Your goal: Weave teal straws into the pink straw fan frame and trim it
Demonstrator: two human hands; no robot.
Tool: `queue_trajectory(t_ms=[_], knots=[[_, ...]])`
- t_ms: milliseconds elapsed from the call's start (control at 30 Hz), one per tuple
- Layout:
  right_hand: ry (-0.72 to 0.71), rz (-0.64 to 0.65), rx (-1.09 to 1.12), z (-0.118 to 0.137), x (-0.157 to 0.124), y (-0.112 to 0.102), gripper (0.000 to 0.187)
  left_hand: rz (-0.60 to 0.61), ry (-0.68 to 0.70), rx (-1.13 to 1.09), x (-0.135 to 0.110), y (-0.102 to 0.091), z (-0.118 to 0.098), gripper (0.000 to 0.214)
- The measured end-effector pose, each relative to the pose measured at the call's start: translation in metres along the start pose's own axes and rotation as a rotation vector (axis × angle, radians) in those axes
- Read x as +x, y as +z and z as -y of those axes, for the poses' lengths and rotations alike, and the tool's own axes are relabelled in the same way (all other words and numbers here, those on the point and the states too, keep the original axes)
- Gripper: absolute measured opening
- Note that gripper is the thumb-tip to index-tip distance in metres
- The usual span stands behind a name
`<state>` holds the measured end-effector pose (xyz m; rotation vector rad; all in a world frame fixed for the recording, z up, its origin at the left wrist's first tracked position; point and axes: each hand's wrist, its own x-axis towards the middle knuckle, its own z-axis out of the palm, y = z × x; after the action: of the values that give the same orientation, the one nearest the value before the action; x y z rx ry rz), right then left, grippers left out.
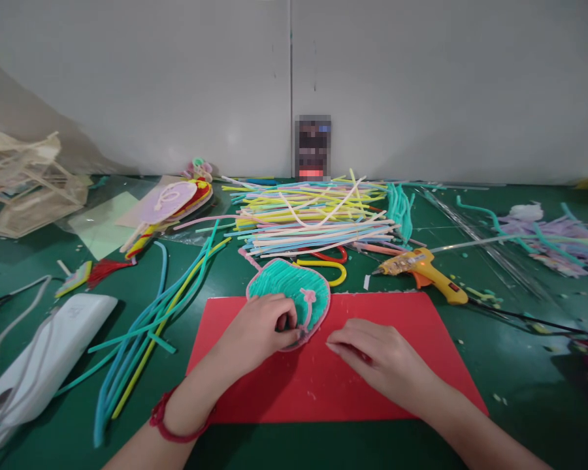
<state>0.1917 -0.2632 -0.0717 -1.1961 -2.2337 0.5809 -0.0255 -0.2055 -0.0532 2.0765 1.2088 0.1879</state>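
A teal, fan-shaped craft piece edged in pink cord lies at the top edge of a red sheet on the green table. My left hand rests on its lower part, fingers curled and pinching at the pink rim. My right hand lies palm down on the red sheet just right of the piece, fingers together and pointing left toward it. A red cord bracelet circles my left wrist.
A pile of coloured fuzzy sticks lies behind the sheet. A yellow glue gun sits at the right, its cable trailing off. Long teal, blue and yellow sticks and a white device lie left. Finished fans are at back left.
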Motion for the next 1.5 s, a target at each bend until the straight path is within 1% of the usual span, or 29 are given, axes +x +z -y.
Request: queue_trajectory(t_ms=[200,367,633,833,967,1367,1500], knots=[[-0.014,-0.014,0.002,0.0000,0.0000,-0.0014,0.017,0.047,-0.003,-0.052,0.0006,-0.0032,0.0005,0.014],[-0.013,-0.006,0.011,-0.0003,-0.0006,-0.0012,0.016,0.016,-0.018,0.002,0.0015,-0.0027,-0.0036,0.019],[0.016,0.016,0.011,-0.0025,0.0017,0.0003,0.018,-0.025,0.000,0.010,0.0021,0.0017,-0.0022,0.020],[0.028,0.018,0.028,-0.0043,0.0017,0.0009,0.018,0.019,0.014,-0.018,-0.0005,-0.0039,-0.0036,0.021],[0.023,0.020,0.017,-0.0037,0.0007,0.0012,0.019,0.044,0.031,-0.057,-0.0027,-0.0063,-0.0011,0.016],[0.016,0.013,0.002,-0.0025,0.0005,0.0014,0.018,0.003,0.011,0.020,-0.0012,-0.0027,-0.0059,0.016],[0.014,0.015,0.009,-0.0018,0.0004,0.0012,0.018,0.029,0.012,-0.023,-0.0020,-0.0057,-0.0039,0.015]])
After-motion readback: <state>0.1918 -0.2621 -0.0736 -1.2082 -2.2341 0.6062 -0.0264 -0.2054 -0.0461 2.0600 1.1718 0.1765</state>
